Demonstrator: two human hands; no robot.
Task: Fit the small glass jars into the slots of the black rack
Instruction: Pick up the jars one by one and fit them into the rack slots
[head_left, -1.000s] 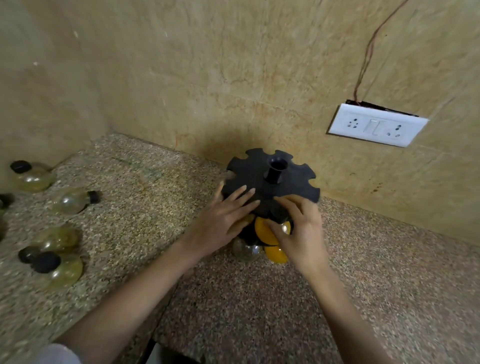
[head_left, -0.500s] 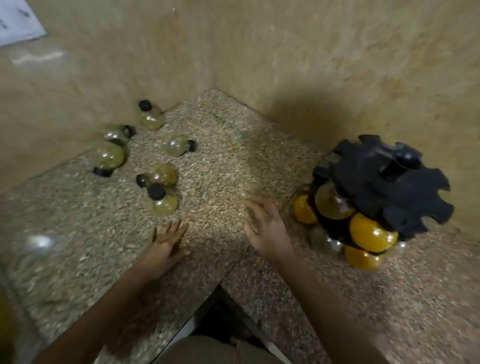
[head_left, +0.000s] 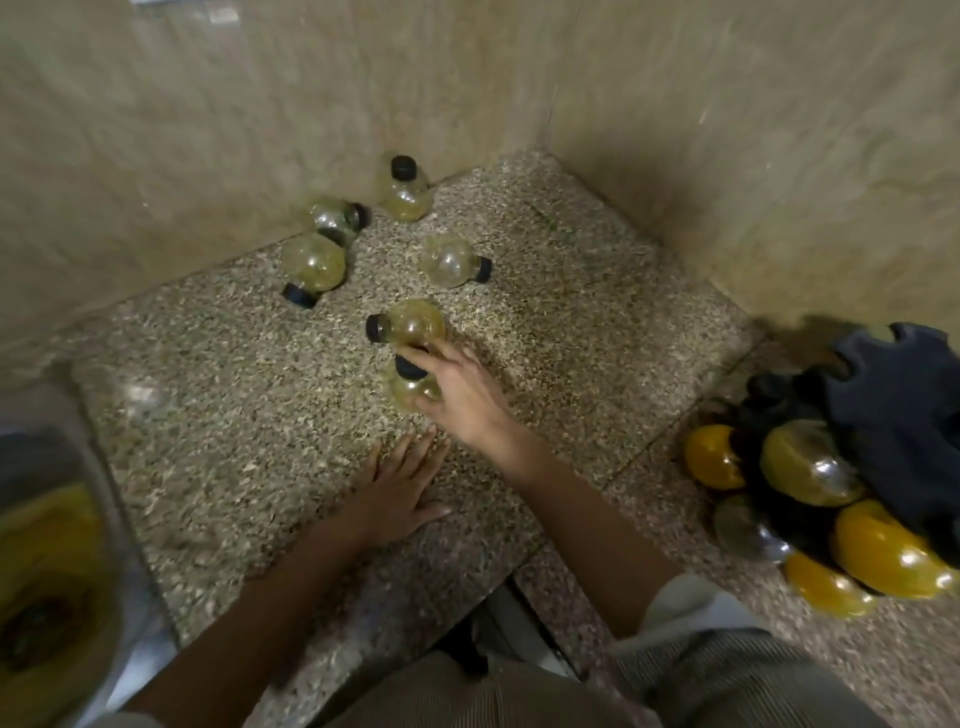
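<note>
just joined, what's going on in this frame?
A person is filling the black rack at the right of the granite counter; several jars already sit in its lower slots. The right hand grips the nearest loose jar, which lies on the counter, while the left hand rests flat nearby. Five more jars lie loose toward the corner.
</note>
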